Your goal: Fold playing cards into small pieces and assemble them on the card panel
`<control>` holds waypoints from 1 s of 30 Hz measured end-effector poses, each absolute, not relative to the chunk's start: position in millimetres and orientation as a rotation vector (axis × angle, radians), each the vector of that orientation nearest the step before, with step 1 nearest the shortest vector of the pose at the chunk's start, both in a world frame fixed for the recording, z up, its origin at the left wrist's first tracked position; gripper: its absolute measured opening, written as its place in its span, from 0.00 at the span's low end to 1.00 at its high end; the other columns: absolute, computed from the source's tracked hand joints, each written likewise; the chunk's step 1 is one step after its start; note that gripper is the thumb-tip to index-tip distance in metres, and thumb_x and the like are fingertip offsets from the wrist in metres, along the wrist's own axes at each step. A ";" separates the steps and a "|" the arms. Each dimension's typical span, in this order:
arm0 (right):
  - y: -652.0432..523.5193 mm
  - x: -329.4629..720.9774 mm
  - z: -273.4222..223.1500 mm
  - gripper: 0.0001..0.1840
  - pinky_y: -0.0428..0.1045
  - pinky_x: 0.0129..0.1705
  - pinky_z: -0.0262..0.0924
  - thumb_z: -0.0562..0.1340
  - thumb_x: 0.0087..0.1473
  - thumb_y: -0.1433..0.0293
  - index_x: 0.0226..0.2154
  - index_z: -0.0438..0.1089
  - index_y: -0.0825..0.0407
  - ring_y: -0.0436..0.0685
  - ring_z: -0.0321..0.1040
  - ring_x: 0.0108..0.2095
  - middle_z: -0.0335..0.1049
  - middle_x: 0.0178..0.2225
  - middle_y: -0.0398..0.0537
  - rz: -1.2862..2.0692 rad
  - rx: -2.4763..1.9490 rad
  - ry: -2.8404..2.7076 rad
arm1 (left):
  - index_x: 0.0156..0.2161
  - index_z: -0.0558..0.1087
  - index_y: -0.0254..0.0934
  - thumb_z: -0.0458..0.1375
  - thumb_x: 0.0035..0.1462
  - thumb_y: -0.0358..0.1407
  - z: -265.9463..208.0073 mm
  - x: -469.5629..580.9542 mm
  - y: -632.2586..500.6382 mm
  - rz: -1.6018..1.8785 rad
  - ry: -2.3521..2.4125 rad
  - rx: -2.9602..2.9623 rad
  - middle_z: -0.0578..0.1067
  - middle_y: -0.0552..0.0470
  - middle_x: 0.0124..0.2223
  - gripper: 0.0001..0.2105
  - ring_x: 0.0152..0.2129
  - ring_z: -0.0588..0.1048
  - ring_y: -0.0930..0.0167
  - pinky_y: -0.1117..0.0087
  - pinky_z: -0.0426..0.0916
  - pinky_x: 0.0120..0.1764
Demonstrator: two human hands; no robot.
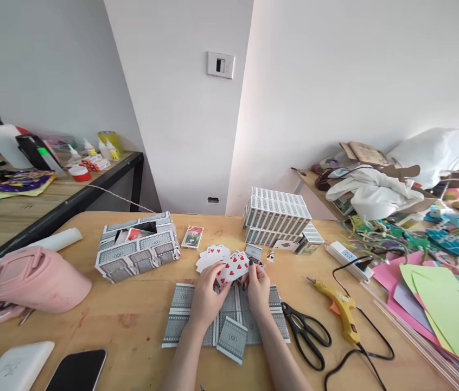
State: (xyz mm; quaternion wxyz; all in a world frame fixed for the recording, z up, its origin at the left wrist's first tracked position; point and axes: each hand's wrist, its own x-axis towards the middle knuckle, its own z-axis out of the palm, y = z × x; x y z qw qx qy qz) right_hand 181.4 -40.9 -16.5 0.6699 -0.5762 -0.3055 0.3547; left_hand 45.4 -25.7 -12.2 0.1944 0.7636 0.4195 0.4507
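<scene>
Between my two hands is a playing card with red hearts, its face toward me. My left hand pinches its left edge, and the fingers of my right hand grip the right end. Below them a flat panel of grey-backed playing cards lies on the table. One loose grey-backed piece rests crooked over the panel's front edge. Just beyond my hands, white-faced cards lie fanned out. My forearms cover part of the panel.
A card-covered box stands at left, beside a card pack. Stacked card boxes stand behind. On the right are black scissors, a yellow glue gun with its cord, a power strip and coloured paper. A phone lies front left.
</scene>
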 end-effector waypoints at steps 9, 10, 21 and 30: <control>-39.2 182.1 -16.1 0.18 0.44 0.18 0.49 0.55 0.50 0.54 0.21 0.60 0.51 0.47 0.52 0.13 0.61 0.13 0.39 0.765 -1.272 -0.751 | 0.45 0.67 0.39 0.56 0.52 0.37 -16.8 46.1 -19.8 1.376 1.188 2.116 0.72 0.45 0.47 0.14 0.46 0.69 0.64 0.59 0.66 0.48; -38.8 182.0 -16.4 0.18 0.44 0.18 0.49 0.55 0.50 0.54 0.21 0.60 0.51 0.47 0.51 0.13 0.61 0.13 0.39 0.759 -1.264 -0.740 | 0.45 0.68 0.39 0.56 0.52 0.37 -17.1 46.2 -19.5 1.410 1.210 2.094 0.71 0.44 0.48 0.14 0.46 0.69 0.64 0.59 0.66 0.48; -39.0 178.0 -14.7 0.13 0.44 0.16 0.50 0.58 0.48 0.60 0.30 0.57 0.51 0.47 0.54 0.12 0.68 0.18 0.40 0.884 -1.106 -0.695 | 0.43 0.69 0.38 0.57 0.49 0.38 -19.4 45.6 -21.4 1.421 1.370 1.768 0.73 0.45 0.46 0.15 0.39 0.74 0.65 0.62 0.70 0.41; -39.7 174.4 -14.5 0.14 0.44 0.16 0.53 0.55 0.50 0.57 0.31 0.53 0.48 0.47 0.57 0.13 0.69 0.23 0.40 0.971 -1.080 -0.615 | 0.47 0.66 0.38 0.56 0.49 0.39 -17.4 44.9 -22.3 1.402 1.419 1.680 0.72 0.45 0.46 0.18 0.39 0.74 0.66 0.63 0.70 0.41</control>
